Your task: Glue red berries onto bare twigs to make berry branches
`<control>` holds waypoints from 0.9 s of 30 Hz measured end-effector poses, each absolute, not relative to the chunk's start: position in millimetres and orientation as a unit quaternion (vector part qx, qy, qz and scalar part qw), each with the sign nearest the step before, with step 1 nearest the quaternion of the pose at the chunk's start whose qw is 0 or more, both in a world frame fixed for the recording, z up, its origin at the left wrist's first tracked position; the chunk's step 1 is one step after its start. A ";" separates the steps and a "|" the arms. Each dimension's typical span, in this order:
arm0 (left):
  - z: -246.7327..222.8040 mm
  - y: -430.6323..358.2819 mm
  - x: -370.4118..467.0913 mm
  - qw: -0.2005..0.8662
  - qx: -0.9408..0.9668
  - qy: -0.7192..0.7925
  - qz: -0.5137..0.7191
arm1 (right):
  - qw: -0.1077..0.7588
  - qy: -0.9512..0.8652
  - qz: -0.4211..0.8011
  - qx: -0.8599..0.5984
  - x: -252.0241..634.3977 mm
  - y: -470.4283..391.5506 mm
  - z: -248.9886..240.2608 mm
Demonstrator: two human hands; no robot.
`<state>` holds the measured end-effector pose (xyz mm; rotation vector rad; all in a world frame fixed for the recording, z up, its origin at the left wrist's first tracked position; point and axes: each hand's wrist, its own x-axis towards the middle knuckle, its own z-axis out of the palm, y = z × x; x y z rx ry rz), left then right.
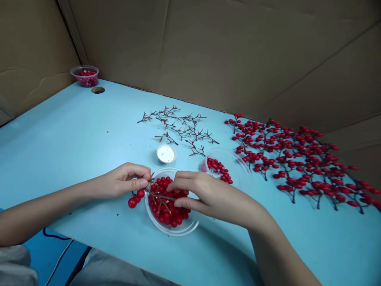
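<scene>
Crossing above a clear bowl (176,234) of red berries (174,220), a twig (162,196) is pinched in the fingers of the left hand (125,182), near the table's front edge. The fingers of the right hand (205,192) are curled at its other end; whether anything is grasped there cannot be told. The twig seems only partly berried, its side tips bare. Many berried branches (318,185) are spread along the right side, so much appears done; several bare twigs (193,129) lie towards the back edge, apparently left unfilled. A small dish (166,161) of white stuff is set between these and the bowl. The pale blue table (59,131) is backed by cardboard walls (208,51), with a berry tub (80,81) placed at the far left corner.
</scene>
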<state>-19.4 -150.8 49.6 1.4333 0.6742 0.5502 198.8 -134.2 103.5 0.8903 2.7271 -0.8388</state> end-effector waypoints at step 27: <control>48.2 -147.7 -19.0 0.681 0.637 0.269 0.242 | 0.017 0.914 -0.091 0.394 185.2 -147.0 81.8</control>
